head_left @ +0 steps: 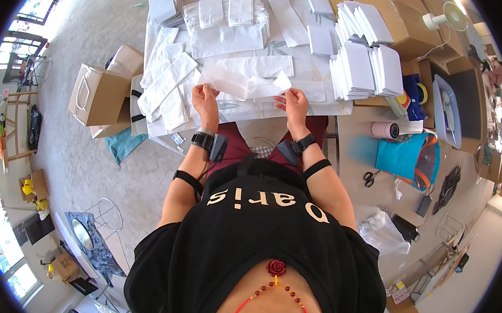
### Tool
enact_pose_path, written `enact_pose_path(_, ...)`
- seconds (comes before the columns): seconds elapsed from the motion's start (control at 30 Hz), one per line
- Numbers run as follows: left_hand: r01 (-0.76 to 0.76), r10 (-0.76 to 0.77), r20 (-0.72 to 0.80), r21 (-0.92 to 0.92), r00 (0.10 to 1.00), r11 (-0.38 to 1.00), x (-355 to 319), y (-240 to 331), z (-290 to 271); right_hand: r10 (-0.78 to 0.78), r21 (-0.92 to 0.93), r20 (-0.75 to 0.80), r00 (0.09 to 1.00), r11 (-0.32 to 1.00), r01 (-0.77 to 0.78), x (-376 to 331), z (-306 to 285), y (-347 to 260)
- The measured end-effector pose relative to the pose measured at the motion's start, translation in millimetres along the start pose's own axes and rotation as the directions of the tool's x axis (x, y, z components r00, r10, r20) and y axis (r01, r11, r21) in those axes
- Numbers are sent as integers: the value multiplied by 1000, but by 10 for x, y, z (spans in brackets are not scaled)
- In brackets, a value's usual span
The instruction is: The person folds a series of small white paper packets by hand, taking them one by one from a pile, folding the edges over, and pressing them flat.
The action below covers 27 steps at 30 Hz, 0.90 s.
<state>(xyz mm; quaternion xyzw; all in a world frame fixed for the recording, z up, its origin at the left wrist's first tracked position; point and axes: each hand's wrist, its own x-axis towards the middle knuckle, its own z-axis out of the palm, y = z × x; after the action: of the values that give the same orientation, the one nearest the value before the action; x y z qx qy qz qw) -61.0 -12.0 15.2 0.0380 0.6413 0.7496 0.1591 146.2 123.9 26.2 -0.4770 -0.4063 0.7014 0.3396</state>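
Pale table (338, 109) spreads before left hand (206, 103) and right hand (294, 107), both pinching thin white sheeting (227, 81)

Shows sheeting (224, 82) between left hand (206, 102) and right hand (294, 107) over table (340, 108); has sheet piles (170, 87) left, paper stacks (356, 71) right, box (97, 96) beyond left edge, scissors (369, 178) on floor (349, 189) near bag (396, 158), right.

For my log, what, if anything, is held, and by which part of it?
A thin, whitish sheet or sleeve, possibly two pieces: the left grip pinches its left end, the right grip its right end.
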Motion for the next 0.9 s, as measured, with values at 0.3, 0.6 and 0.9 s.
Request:
enact_pose_path(0.3, -147, 120, 87, 663, 989, 734, -247, 142, 194, 138, -223, -54, 989, 964, -147, 125, -281, -21)
enact_pose_path(0.6, -248, 130, 213, 758, 968, 603, -256, -5, 116, -30, -434, -35, 999, 901, 12, 194, -377, 93)
enact_pose_path(0.9, -396, 238, 316, 734, 918, 551, -317, -75, 82, -129, -562, 0, 992, 820, 107, 120, -350, 54)
